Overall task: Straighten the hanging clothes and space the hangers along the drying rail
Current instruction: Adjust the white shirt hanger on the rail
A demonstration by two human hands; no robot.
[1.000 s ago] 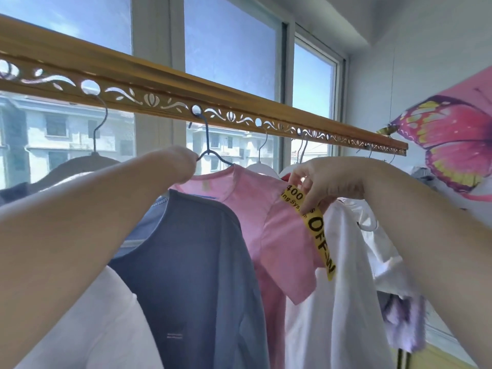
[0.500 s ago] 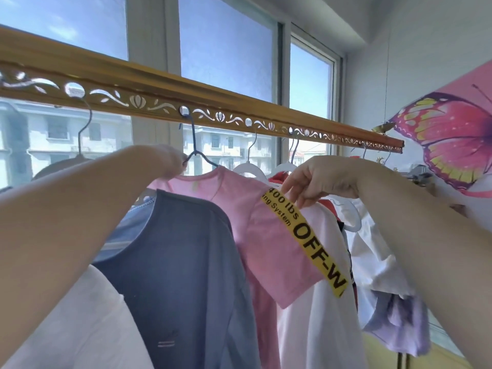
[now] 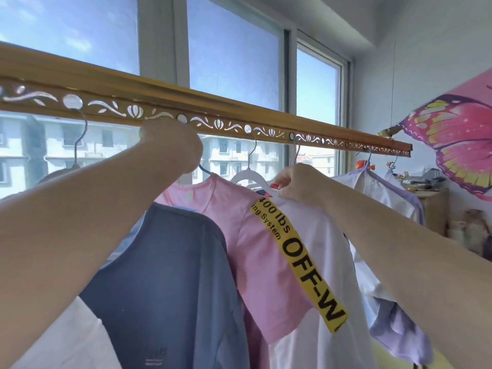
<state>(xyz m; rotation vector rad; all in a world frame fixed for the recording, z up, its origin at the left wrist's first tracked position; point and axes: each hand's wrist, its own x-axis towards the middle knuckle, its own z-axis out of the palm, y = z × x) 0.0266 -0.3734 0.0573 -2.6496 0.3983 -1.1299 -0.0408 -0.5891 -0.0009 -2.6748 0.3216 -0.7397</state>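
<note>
A golden drying rail (image 3: 239, 107) with round holes runs from left to right overhead. My left hand (image 3: 173, 149) is up just under the rail, closed around the wire hook of the hanger that carries the pink T-shirt (image 3: 255, 257). A dark blue shirt (image 3: 165, 283) hangs in front of the pink one. My right hand (image 3: 300, 183) pinches the shoulder of a white T-shirt (image 3: 327, 262) with a yellow printed strap (image 3: 298, 262). A bare white hanger (image 3: 247, 175) hangs between my two hands.
A lilac shirt (image 3: 388, 201) hangs further right near the rail's end. Another hanger hook (image 3: 80, 137) sits at the left. Windows stand behind the rail. A pink butterfly picture (image 3: 458, 145) covers the right wall above a cluttered shelf (image 3: 426, 182).
My left hand has risen from the pink shirt's shoulder to the hanger hook under the rail. The white shirt with the yellow strap has spread out flatter. The view has shifted left.
</note>
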